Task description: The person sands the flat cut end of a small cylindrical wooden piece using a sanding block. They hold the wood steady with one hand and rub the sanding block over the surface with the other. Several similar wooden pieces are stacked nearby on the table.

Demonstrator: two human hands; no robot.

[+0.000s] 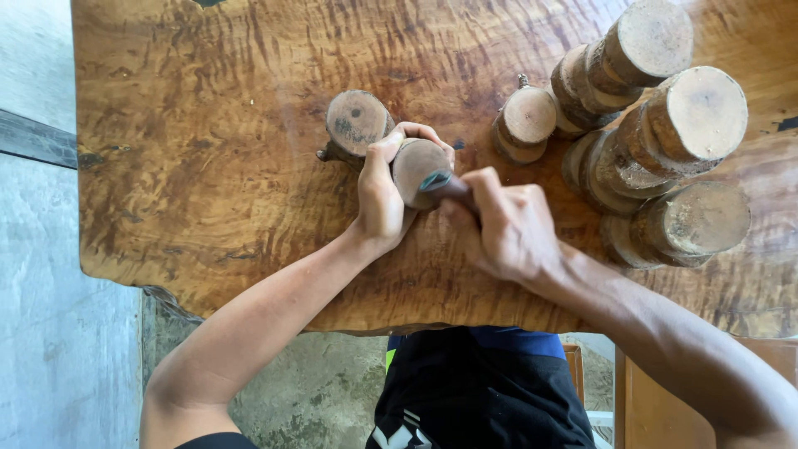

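left fingers: left hand (381, 199) wrapped tight round the small round brown wooden cup (418, 170), steadying it.
right fingers: right hand (507, 224) clenched on a dark-handled tool (440, 185), tip on the cup's rim.
cup: table centre, beside a second turned piece (356, 123) at ten o'clock.
tip: light strokes, firm brace.
beyond: stacked log-slice cups (665, 141) at two o'clock on the glossy burl table (208, 166).

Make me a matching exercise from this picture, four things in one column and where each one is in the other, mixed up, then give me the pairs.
Column one:
1. left hand
2. right hand
3. small wooden piece
4. cluster of wooden pieces

Column two:
A. stands alone between the hands and the cluster
B. at the right end of the wooden table
C. wrapped around the round wooden piece
D. pressing a tool tip on that piece's top

Pairs: 1-C, 2-D, 3-A, 4-B
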